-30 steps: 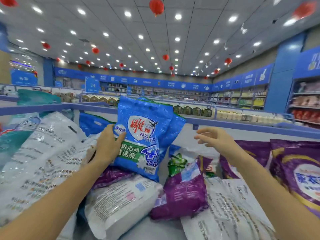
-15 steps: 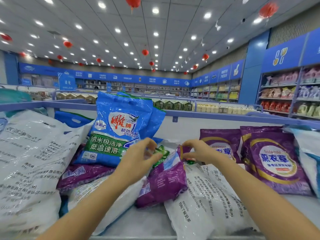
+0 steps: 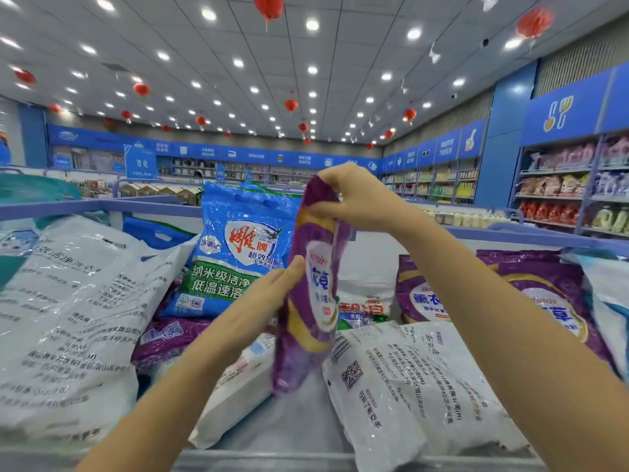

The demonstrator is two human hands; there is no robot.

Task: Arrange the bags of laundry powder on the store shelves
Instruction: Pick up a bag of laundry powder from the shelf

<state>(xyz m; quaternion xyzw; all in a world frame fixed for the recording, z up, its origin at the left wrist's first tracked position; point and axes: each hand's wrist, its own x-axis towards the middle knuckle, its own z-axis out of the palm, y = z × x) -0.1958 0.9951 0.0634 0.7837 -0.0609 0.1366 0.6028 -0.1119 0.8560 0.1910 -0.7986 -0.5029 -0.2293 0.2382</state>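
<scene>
Fingers [image 3: 289, 272] of the left hand [image 3: 269, 301] are lying straight and together, pressing flat against the side of the purple bag [image 3: 311, 301], which is hanging upright and edge-on above the heap on the shelf [image 3: 296, 427]. At the far left a big white bag [image 3: 68, 318] is lying on its face with its printed back showing, and a blue bag [image 3: 235, 253] is standing upright just behind the left hand, leaning toward the rear rail [image 3: 102, 206]. Moving rightward, the right hand [image 3: 354, 199] is pinching the purple bag's top edge, fingers curled and closed on the plastic. Below that arm another white bag [image 3: 401, 386] is lying flat, and two more purple bags [image 3: 531, 301] are leaning at the right side, partly hidden behind the forearm.
</scene>
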